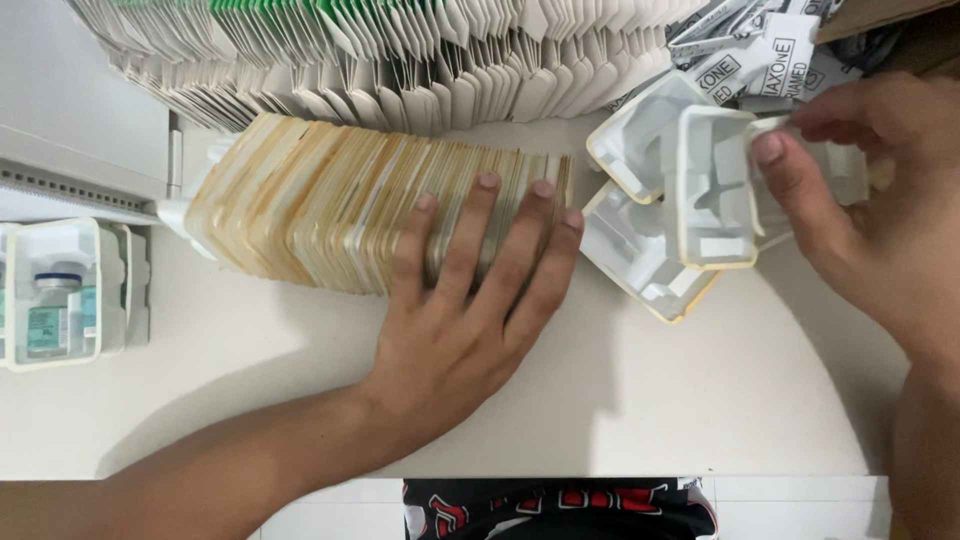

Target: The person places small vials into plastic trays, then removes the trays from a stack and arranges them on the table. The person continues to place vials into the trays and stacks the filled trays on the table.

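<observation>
- The left hand (470, 300) lies flat, fingers spread, pressing on the right end of a long row of nested trays (370, 205) with yellowed edges.
- The right hand (860, 210) pinches a single white tray (715, 190) between thumb and fingers, holding it upright at the far right.
- The row's long axis runs left to right across the table (600, 400); its open end faces right, toward the held tray, just beside it.
- Two more loose trays (640, 250) lie between the row and the right hand, touching one another.
- A tray with small vials (55, 300) sits well apart at the left edge.
- Folded white cartons (400, 60) stand in rows along the far side.
- The right hand is nearer the loose trays; the left is on the row.
</observation>
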